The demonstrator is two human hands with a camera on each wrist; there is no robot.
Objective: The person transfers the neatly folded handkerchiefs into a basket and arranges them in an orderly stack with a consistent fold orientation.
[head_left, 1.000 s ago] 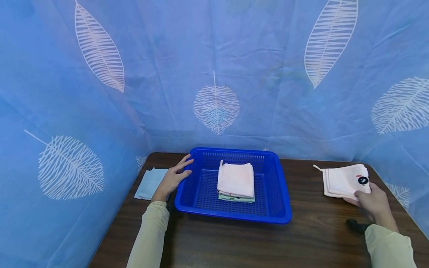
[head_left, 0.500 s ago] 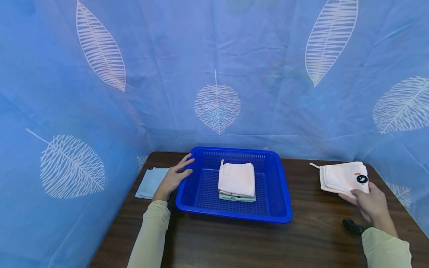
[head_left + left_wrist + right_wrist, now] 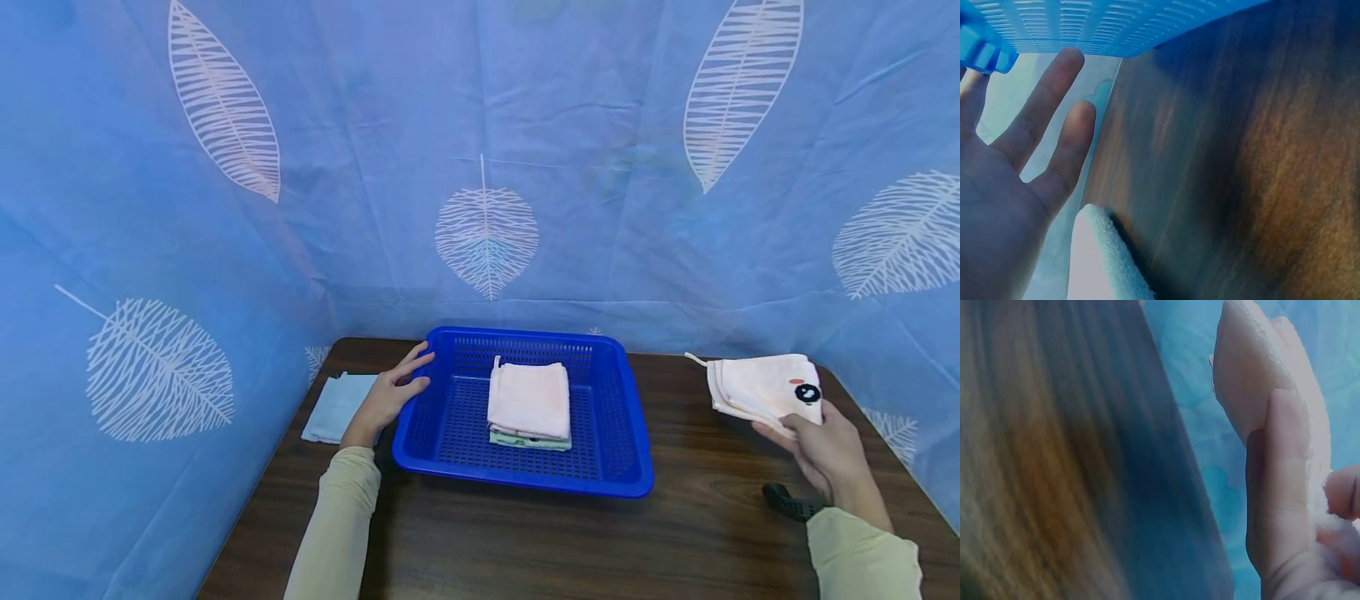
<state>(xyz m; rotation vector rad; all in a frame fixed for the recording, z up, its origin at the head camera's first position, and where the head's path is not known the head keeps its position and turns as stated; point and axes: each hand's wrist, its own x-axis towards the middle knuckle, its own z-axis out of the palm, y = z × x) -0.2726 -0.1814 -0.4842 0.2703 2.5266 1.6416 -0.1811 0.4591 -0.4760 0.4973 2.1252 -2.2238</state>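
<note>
My right hand (image 3: 831,450) pinches a folded pale pink washcloth (image 3: 761,387) by its near right corner, thumb on top and fingers beneath. The cloth has a white hanging loop and a black embroidered spot. In the right wrist view the folded washcloth (image 3: 1247,369) lies along my fingers, above the table. My left hand (image 3: 384,404) rests at the left rim of a blue plastic basket (image 3: 525,482), fingers spread. In the left wrist view its fingertips reach the basket's wall (image 3: 1097,28). Inside the basket, another pink washcloth (image 3: 528,400) is stacked over a green one (image 3: 531,442).
A folded light blue washcloth (image 3: 330,410) lies on the dark wooden table (image 3: 480,542) left of the basket, partly behind my left hand. A blue curtain (image 3: 570,275) with white leaf prints hangs along the back and sides. A black strap (image 3: 791,504) circles my right wrist.
My right hand has lifted the pink washcloth off the table and shifted it slightly left, its loop end tilting. My left hand and the basket stay where they were.
</note>
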